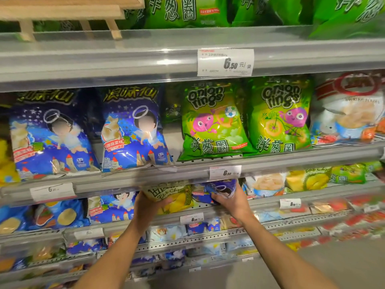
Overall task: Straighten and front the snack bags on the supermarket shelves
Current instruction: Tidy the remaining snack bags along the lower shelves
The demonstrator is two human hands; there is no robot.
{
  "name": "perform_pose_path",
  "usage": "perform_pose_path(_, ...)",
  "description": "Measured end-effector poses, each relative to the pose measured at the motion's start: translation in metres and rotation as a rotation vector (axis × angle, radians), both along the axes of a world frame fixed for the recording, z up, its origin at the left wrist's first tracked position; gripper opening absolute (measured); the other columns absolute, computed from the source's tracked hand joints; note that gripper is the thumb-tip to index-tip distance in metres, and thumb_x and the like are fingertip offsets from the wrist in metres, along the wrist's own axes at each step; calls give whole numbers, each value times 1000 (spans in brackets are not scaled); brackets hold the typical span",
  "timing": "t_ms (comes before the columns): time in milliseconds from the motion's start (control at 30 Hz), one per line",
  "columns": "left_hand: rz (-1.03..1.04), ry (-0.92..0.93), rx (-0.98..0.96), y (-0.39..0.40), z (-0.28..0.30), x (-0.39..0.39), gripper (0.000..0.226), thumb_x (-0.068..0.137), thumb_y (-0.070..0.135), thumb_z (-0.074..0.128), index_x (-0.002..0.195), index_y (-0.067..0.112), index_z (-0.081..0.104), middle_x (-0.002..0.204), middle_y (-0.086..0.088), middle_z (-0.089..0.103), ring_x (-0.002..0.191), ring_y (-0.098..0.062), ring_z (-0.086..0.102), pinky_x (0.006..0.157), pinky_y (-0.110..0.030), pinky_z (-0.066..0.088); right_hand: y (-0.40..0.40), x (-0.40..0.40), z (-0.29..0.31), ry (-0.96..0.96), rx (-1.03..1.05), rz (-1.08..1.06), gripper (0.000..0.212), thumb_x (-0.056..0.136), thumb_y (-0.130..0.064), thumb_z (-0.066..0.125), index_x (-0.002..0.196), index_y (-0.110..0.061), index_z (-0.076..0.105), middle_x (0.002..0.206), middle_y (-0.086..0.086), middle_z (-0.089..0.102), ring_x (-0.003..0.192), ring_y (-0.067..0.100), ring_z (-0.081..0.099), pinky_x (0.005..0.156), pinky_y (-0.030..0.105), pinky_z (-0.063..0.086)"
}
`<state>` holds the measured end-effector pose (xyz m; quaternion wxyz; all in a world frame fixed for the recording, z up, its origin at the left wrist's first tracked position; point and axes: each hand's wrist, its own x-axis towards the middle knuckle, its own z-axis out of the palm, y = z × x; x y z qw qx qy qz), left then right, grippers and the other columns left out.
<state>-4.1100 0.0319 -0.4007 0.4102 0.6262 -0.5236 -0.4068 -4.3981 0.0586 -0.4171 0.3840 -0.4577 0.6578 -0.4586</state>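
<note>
Yellow bag: a pale bag with yellow fruit printed on it (170,198) stands on the third shelf down, just under the shelf rail, its top edge partly hidden by that rail.
Blue bag: a dark blue bag (216,190) sits just right of the yellow one, touching or nearly touching it — the frame is too blurred to say which.
Left hand: the left hand (149,207) grips the yellow bag from its left side, thumb across the lower front.
Right hand: the right hand (233,202) holds the blue bag, fingers curled round its lower edge.
Step in hand: both bags look to be getting squared up and pulled to the shelf front.
Shelf above: two blue bags (133,130) and two green onion-ring bags (214,119) stand upright there, faces forward; the left green one leans a little to the right.
Price tags: a white tag (225,62) hangs on the upper rail, a smaller one (225,172) on the rail just over the held bags.
Risk — rail: lifting either bag too high could catch its top on the rail or knock the small tag loose.
Risk — crushing: a tight squeeze could crack the contents or crease the printed face.
Risk — neighbours: shifting two bags at once could tip the loose bags to the right, near the pale shrimp-chip bag (266,184).
</note>
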Motion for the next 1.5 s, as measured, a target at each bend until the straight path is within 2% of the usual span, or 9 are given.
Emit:
perform_pose_path(100,36,-6,23,-2,-1,2,56,53,18,97,102,15,70,88,7,74,81,0,68,62,-15,53,6,-2,6,16,-1,6,54,71,-14,92,115,-22,62,101,-16,72,86,-13,67,70,1,47)
perform_pose_path(367,42,-25,68,-4,5,8,50,44,35,99,80,18,69,70,8,72,67,1,66,54,-14,49,30,-4,12,-17,44,-58,44,74,-23,89,108,-22,62,88,-1,74,68,11,64,57,24,48)
perform_pose_path(600,26,12,98,-4,10,8,44,48,37,98,76,15,72,70,10,74,70,-1,69,65,-19,49,58,-27,20,-211,138,-81,36,76,-9,86,108,-8,69,91,6,79,86,26,76,74,45,63)
perform_pose_path(700,46,47,88,-4,16,-8,34,56,21,96,69,21,66,61,18,68,62,11,61,61,-12,43,74,-45,25,-190,144,-96,36,76,-8,86,109,-8,70,92,2,80,85,18,77,70,30,61)
perform_pose_path(833,66,95,206,-7,21,-46,41,59,23,95,57,17,54,51,9,59,62,-15,60,67,-24,42,103,-75,23,-181,184,-100,37,76,-7,86,109,-11,69,93,1,80,84,17,77,69,27,60)
perform_pose_path(1000,-23,80,242,-11,19,-95,76,61,30,94,122,-1,59,121,-15,64,115,-27,59,100,-37,47,137,-115,13,-238,216,-152,37,75,-14,87,108,-13,71,92,2,80,83,20,78,66,29,61)
perform_pose_path(1133,-69,74,237,-8,17,-128,83,61,26,94,120,-16,55,119,-36,60,112,-43,61,98,-47,48,154,-142,10,-295,227,-132,58,65,-24,94,115,-10,70,103,8,79,94,28,76,78,38,62)
perform_pose_path(1367,-70,77,279,-12,9,-157,66,67,27,90,111,-14,62,112,-25,68,107,-34,65,89,-33,46,162,-156,14,-286,216,-98,70,58,-31,96,119,-11,67,108,8,78,99,30,75,90,49,59)
perform_pose_path(1500,-170,14,278,-14,6,-164,58,78,34,82,120,-2,63,117,-18,68,113,-33,62,96,-36,44,162,-155,17,-257,238,-81,48,72,-17,91,115,-14,70,106,6,78,98,28,76,93,51,58)
